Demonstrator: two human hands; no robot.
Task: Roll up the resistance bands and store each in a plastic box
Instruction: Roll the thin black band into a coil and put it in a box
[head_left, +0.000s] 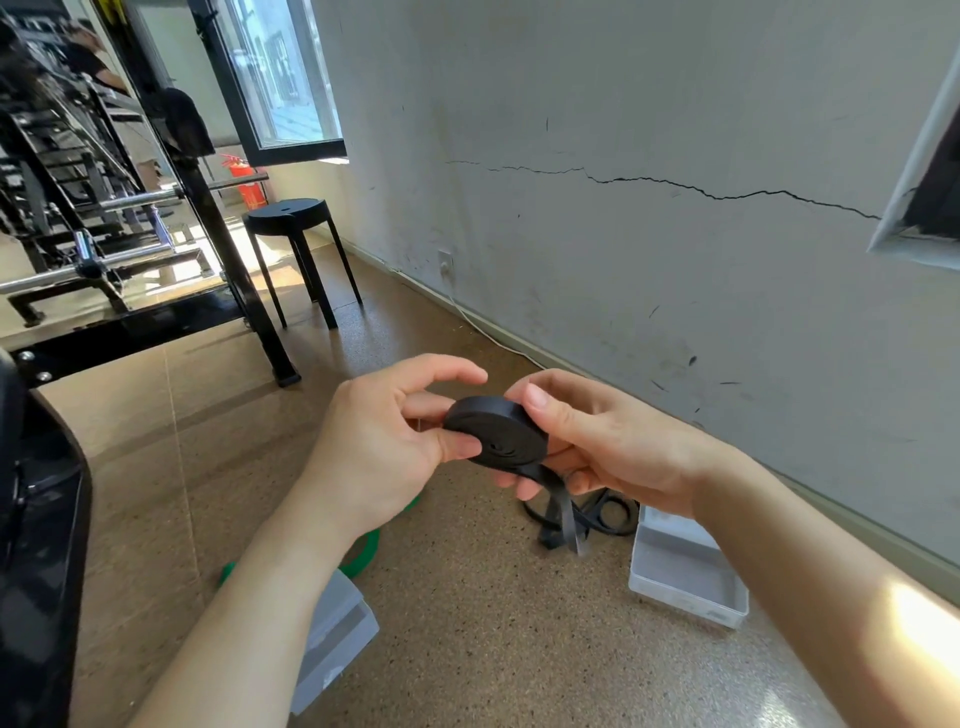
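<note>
Pinching band (494, 432): left hand (376, 447), right hand (615, 441)

Rolled band (496, 434) between left hand (379, 447) and right hand (613, 441) — right box (680, 577) and left box (340, 629) on floor (493, 623) below

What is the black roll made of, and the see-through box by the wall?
The black band looks like matte rubber: it coils tightly and its loose tail droops limply. The box looks like clear, slightly frosted hard plastic: the floor shows through its straight walls.

Left hand (382, 447) and right hand (597, 441) gripping half-rolled black band (496, 434), plastic box (685, 566) below
</note>
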